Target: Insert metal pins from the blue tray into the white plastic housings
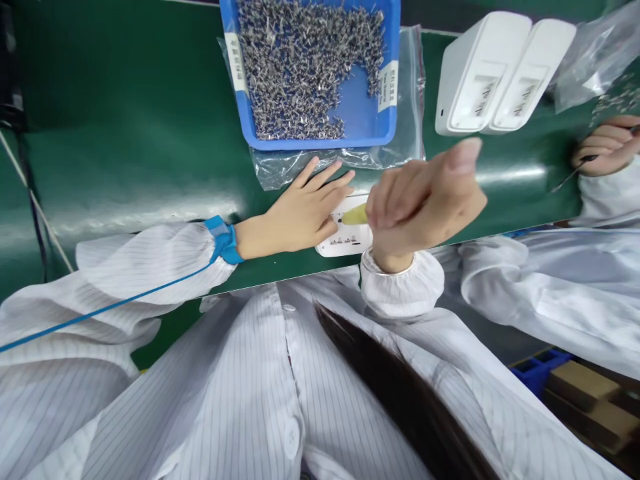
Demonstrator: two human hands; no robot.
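A white plastic device (345, 245) with several small slots lies on the green bench in front of me, partly hidden by both hands. My left hand (300, 217) rests flat against its left side, fingers stretched out and spread toward the blue tray. Over the device's right part, my right hand (425, 200) is closed in a fist around a tool with a yellow tapered end (355, 215) pointing left. Most of that tool is hidden in the fist, so its kind is unclear. Beyond my hands stands a blue tray (320, 144) full of small metal pieces that look like screws.
Clear plastic bags (413, 127) lie beneath the tray. Two white devices (483, 73) stand side by side at the back right. At the right edge, a co-worker's hand (607, 147) holds a thin tool. Dark cables (35, 200) run along the left.
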